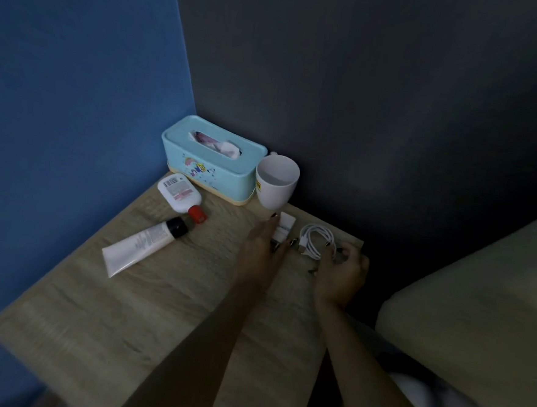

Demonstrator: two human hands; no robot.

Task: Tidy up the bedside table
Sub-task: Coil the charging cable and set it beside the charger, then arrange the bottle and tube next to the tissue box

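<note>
On the wooden bedside table (126, 304) lie a white tube with a black cap (143, 242) and a white bottle with a red cap (181, 195). A turquoise tissue box (211, 164) stands in the back corner, with a white cup (276, 183) to its right. My left hand (262, 250) grips a small white box (283, 228) in front of the cup. My right hand (341, 273) holds a coiled white cable (315, 241) near the table's right edge.
A blue wall runs along the left and a dark wall along the back. A bed mattress (475, 313) sits to the right of the table, separated from it by a dark gap.
</note>
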